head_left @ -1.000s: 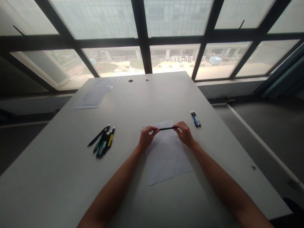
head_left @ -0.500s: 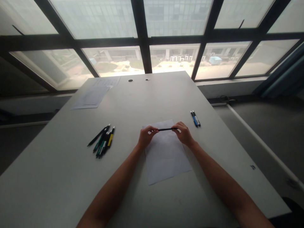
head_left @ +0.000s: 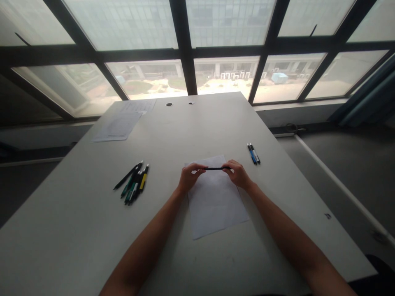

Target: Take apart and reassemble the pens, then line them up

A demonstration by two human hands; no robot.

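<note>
A slim black pen (head_left: 213,168) is held level between my two hands, above the far part of a white sheet of paper (head_left: 217,205). My left hand (head_left: 189,177) pinches its left end between thumb and fingers. At the other end, the fingers and thumb of my right hand (head_left: 239,174) are closed on it. Both tips of the pen are partly covered by my fingers. The sheet lies slightly turned on the white table (head_left: 173,263), partly under my hands.
Left of my hands lies a loose pile of several pens (head_left: 132,185), black, green and yellow. Two pens (head_left: 253,154), one blue and one whitish, lie side by side to the right. Printed papers (head_left: 119,123) rest at the far left, near the windows (head_left: 148,80).
The fingers of my right hand have shifted slightly on the pen's right end, and the thumb sits a little differently. The pen stays in nearly the same place.
</note>
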